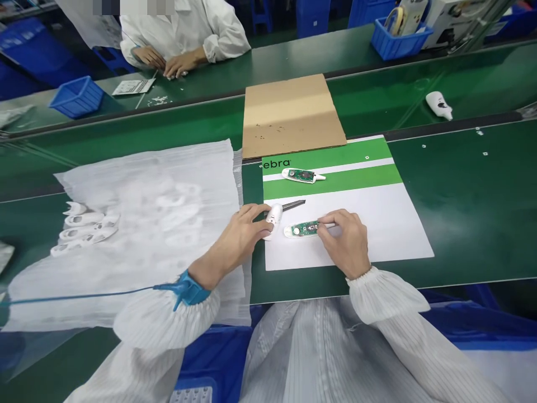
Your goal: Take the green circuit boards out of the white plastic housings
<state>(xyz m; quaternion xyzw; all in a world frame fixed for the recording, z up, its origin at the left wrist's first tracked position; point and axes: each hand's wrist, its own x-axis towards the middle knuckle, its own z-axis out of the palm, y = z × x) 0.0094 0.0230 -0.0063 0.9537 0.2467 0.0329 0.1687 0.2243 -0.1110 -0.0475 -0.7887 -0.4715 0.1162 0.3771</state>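
My left hand (247, 226) is closed on a white plastic shell (274, 217) near the left edge of a green and white sheet (348, 246). Just right of it, my right hand (346, 238) pinches the right end of a white housing with a green circuit board (304, 229) inside. Dark tweezers (294, 205) lie beyond the shell, one end hidden behind it. Farther up the sheet rests a second housing with a board (301, 176), its narrow tip pointing right.
Several white shells (90, 229) lie on white foam wrap (146, 184) at left. Cardboard (293, 117) sits behind the sheet. A white part (438, 105) lies at back right. Across the bench a person's hands (172, 62) work near a blue basket (79, 98). A blue cord (84, 298) trails from my left wrist.
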